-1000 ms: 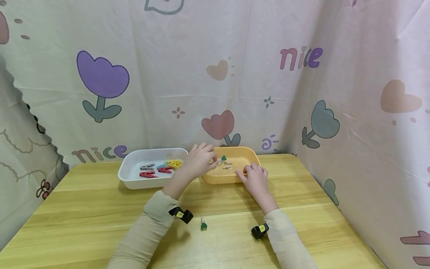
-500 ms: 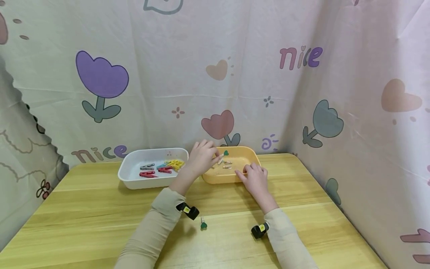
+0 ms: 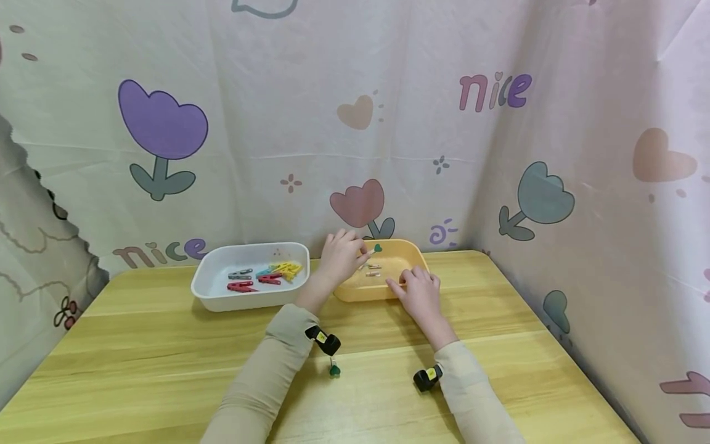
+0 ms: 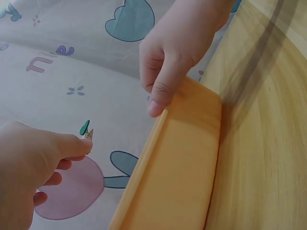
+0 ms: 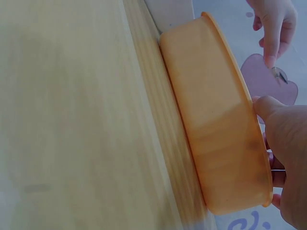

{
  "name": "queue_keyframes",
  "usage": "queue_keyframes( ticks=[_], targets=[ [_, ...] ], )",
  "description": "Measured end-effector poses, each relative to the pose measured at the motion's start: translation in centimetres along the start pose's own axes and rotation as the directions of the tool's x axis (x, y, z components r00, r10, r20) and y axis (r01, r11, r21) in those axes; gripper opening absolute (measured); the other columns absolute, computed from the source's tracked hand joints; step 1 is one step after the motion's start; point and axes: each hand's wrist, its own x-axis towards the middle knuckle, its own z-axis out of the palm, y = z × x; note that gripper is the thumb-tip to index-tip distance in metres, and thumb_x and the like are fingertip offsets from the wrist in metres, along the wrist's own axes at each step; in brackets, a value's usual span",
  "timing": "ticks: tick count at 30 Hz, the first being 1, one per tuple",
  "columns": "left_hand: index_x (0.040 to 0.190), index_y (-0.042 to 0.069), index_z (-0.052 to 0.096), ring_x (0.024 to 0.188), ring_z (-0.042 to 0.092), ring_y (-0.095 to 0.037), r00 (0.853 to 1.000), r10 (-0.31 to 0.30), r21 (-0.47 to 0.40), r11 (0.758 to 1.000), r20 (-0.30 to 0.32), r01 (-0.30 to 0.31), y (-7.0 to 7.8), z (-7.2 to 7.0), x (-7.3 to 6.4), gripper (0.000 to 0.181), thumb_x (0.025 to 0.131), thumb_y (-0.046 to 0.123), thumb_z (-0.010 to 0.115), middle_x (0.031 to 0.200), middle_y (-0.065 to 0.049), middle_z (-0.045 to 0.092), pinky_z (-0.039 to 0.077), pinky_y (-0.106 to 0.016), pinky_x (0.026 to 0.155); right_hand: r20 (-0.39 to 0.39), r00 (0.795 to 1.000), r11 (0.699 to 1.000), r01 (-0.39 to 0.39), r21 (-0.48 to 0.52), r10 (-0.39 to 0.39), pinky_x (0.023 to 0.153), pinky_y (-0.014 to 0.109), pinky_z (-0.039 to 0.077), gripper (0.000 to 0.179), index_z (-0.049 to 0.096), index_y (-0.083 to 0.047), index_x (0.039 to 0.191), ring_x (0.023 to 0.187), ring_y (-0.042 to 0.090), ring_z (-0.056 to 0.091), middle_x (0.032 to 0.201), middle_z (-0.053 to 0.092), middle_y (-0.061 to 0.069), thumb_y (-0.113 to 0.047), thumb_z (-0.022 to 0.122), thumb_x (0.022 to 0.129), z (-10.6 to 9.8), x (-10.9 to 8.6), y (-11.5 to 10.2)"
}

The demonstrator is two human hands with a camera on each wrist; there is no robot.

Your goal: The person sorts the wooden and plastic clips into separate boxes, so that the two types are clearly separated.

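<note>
My left hand [image 3: 342,256] pinches a small wooden clothespin with a green heart [image 3: 378,248] between thumb and fingertips, raised over the yellow tray [image 3: 355,295]. In the left wrist view the green heart [image 4: 85,128] sticks out past the thumb. My right hand [image 3: 420,295] grips the near right rim of that tray, thumb outside and fingers over the inside, as the right wrist view shows. Several small wooden clothespins [image 3: 373,274] lie on the tray's floor, partly hidden by the left hand. Another green-heart clothespin [image 3: 334,370] lies on the table nearer me.
To the left stands a white tray [image 3: 213,300] with red, grey, blue and yellow plastic clothespins [image 3: 270,279]. Both trays are near the back edge of the wooden table [image 3: 138,364]. A printed cloth [image 3: 266,123] hangs behind and at the sides.
My left hand has lifted the green-heart clothespin up from inside the yellow tray and moved slightly right. The right hand stays on the rim. The head view has shifted slightly.
</note>
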Motion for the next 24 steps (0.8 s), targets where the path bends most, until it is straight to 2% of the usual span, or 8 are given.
queue_keyframes(
  ticks=[13,24],
  targets=[
    [0.081,0.020,0.070,0.094,0.055,-0.022,0.997,-0.061,-0.037,0.997,0.047,0.063,0.2,2.1,0.8,0.017,0.086,0.036,0.073,0.096,0.001,0.063,0.042,-0.039,0.081,-0.004,1.000,1.000,-0.003,-0.006,0.003,0.098,0.052,0.034,0.038,0.061,-0.014,0.082,0.086,0.025,0.053,0.085,0.054,0.003,-0.051,0.060,0.092,0.1,0.0,0.0],
    [0.083,0.021,0.069,0.097,0.055,-0.021,0.986,-0.118,-0.038,0.992,0.119,0.124,0.8,3.3,1.2,0.023,0.091,0.043,0.066,0.100,0.002,0.062,0.043,-0.038,0.083,-0.014,1.000,1.000,0.008,-0.005,-0.008,0.097,0.053,0.035,0.038,0.061,-0.014,0.081,0.083,0.024,0.052,0.084,0.054,0.003,-0.050,0.060,0.092,0.1,-0.1,0.0]
  ],
)
